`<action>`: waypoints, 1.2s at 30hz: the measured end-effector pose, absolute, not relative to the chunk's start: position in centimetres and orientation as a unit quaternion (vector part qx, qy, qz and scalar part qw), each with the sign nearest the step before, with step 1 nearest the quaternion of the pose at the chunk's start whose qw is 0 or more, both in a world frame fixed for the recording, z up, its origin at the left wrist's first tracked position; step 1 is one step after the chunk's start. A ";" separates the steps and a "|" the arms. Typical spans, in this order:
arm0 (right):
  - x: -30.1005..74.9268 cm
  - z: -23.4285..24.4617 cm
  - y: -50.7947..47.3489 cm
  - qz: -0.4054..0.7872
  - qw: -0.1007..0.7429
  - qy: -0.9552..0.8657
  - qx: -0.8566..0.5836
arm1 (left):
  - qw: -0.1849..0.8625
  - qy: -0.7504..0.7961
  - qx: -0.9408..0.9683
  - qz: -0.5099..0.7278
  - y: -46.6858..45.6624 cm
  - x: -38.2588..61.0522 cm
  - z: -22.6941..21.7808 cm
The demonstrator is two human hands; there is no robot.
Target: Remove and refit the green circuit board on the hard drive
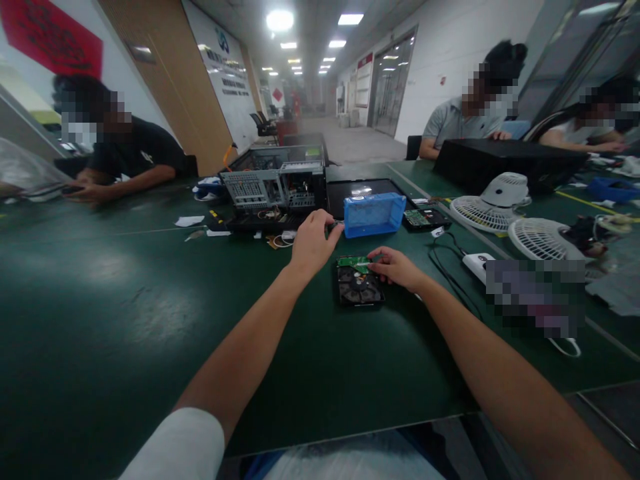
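Observation:
A hard drive (361, 285) lies on the green table in front of me, its green circuit board facing up at the far end. My right hand (395, 268) is at the drive's right side, thumb and fingertips drawn together over the circuit board. A small pale thing shows by these fingertips, too small to name. Left of and beyond the drive, my left hand (314, 243) is raised with its fingers closed round a small dark object, mostly hidden. Just past both hands a blue plastic bin (375, 216) stands on its side, its opening toward me.
An opened computer case (275, 183) stands at the back. Another drive (425, 219) lies right of the bin. Cables (453, 273), a white power strip (477, 267) and white fan parts (493, 200) are on the right. Several people sit around the table, one by a black case (505, 163).

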State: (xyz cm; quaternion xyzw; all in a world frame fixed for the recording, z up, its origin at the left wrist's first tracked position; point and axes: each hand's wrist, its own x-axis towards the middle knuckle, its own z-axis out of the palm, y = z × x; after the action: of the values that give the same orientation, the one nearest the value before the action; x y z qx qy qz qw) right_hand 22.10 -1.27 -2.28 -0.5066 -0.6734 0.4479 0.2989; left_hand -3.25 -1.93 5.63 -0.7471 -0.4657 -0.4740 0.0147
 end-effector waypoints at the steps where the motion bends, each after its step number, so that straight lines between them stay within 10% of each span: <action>1: 22.1 -2.3 -1.2 0.448 0.298 -0.673 -0.507 | 0.021 -0.463 -0.751 -0.471 -1.9 -3.3 5.7; 36: 21.9 -1.7 -1.6 0.445 0.296 -0.671 -0.514 | 0.016 -0.457 -0.743 -0.489 -2.3 -2.9 5.5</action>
State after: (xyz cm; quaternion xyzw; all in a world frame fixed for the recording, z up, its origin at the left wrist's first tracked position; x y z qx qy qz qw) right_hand 21.93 -1.64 -1.70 -0.5145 -0.6708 0.4450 0.2957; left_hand -2.95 -2.25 5.52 -0.7427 -0.4572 -0.4889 0.0162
